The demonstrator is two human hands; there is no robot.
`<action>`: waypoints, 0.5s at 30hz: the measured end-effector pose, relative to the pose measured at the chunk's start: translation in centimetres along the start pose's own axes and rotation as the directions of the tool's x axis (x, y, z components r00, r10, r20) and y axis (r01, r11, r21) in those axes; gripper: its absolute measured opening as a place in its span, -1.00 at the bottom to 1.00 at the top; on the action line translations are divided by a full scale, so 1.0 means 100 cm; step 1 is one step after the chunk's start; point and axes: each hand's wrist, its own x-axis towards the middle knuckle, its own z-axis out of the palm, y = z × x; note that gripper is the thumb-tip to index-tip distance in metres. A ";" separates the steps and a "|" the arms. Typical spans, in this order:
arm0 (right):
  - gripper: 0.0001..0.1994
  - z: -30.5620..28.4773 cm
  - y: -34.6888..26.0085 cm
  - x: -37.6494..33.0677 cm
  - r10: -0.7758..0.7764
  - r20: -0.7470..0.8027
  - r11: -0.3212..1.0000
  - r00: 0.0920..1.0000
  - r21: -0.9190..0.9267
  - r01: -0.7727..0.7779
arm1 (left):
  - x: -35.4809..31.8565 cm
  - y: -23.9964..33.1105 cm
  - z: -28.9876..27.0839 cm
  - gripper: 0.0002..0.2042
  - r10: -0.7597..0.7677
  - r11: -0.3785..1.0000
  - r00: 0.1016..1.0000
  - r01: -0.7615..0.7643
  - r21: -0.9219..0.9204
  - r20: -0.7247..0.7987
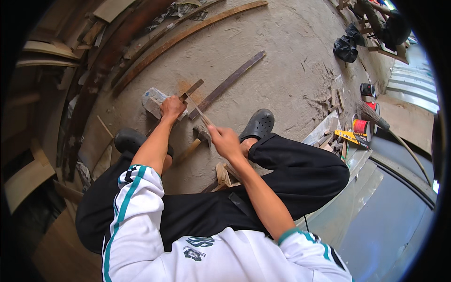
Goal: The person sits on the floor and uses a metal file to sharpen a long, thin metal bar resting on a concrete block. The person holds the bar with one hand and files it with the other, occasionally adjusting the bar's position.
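Observation:
My left hand (173, 107) is closed on a short wooden strip (193, 87), holding it down beside a pale, wrapped-looking block (152, 100). A thin handsaw (198, 109), seen nearly edge-on, is in my right hand (224, 141), its fingers closed round the handle. The saw's far end meets the strip just right of my left hand; the exact contact is too small to make out. Orange sawdust (186, 86) lies on the floor around there. A hammer (190, 149) with a wooden handle lies between my feet. Beyond the saw lies a longer dark wooden bar (230, 83).
Long boards (188, 34) and stacked timber line the left. At right are wood offcuts (334, 101), paint cans (361, 126), a yellow-handled saw (350, 137), a broom (383, 123) and a black plastic bag (346, 48). More offcuts (222, 175) lie by my right leg.

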 end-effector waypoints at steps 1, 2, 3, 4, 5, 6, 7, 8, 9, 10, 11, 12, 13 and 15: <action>-0.43 0.012 -0.007 0.020 -0.006 -0.006 1.000 1.000 0.009 0.006 | 0.003 0.001 -0.004 -0.58 0.003 1.000 1.000 -0.003 -0.010 0.000; -0.43 0.011 -0.005 0.023 0.005 -0.008 1.000 1.000 0.024 -0.005 | 0.007 0.006 -0.007 -0.58 0.014 1.000 1.000 -0.014 -0.006 0.001; -0.43 0.009 -0.001 0.025 0.018 -0.012 0.999 1.000 0.039 -0.018 | 0.012 0.013 -0.009 -0.58 0.026 1.000 1.000 -0.026 -0.002 0.004; -0.43 0.011 -0.008 0.015 0.047 0.014 0.997 0.999 0.057 -0.048 | 0.006 0.005 -0.007 -0.58 0.010 1.000 1.000 -0.011 0.011 0.026; -0.43 -0.001 -0.018 -0.007 0.043 0.044 0.999 0.998 0.013 -0.044 | 0.003 -0.003 -0.007 -0.58 -0.005 1.000 0.999 0.005 0.012 0.036; -0.44 -0.017 -0.025 -0.028 0.023 0.073 0.999 0.997 -0.036 -0.020 | 0.008 -0.018 0.002 -0.58 0.013 1.000 1.000 -0.013 -0.011 -0.002; -0.44 -0.032 -0.019 -0.051 0.041 0.068 0.999 0.997 -0.015 -0.040 | 0.009 -0.016 -0.001 -0.58 0.007 1.000 1.000 -0.007 -0.006 0.005; -0.44 -0.043 -0.014 -0.065 0.062 0.066 0.998 0.996 0.004 -0.062 | 0.005 -0.010 -0.004 -0.58 -0.002 1.000 1.000 0.002 -0.001 0.016; -0.44 -0.047 -0.012 -0.061 0.078 0.072 0.997 0.994 -0.002 -0.078 | 0.003 -0.008 -0.008 -0.58 -0.017 1.000 1.000 0.017 0.008 0.019; -0.44 -0.045 -0.010 -0.055 0.096 0.089 0.995 0.991 -0.009 -0.095 | 0.005 -0.016 -0.008 -0.58 -0.020 1.000 1.000 0.020 0.004 0.014; -0.44 -0.042 -0.005 -0.051 0.125 0.095 0.992 0.988 -0.019 -0.124 | 0.006 -0.017 -0.008 -0.58 -0.017 1.000 1.000 0.017 0.008 0.010; -0.43 -0.026 -0.004 -0.037 0.105 0.057 0.994 0.993 -0.001 -0.106 | 0.007 -0.019 -0.009 -0.59 -0.016 1.000 1.000 0.016 0.012 0.004; -0.42 -0.009 0.004 -0.011 0.063 0.044 0.998 0.997 0.000 -0.063 | 0.005 -0.010 -0.007 -0.59 0.006 1.000 1.000 -0.006 0.008 0.004; -0.42 0.016 0.013 0.023 0.034 0.005 0.999 0.999 -0.002 -0.034 | 0.001 0.005 -0.008 -0.62 0.020 0.999 0.999 -0.019 -0.036 0.025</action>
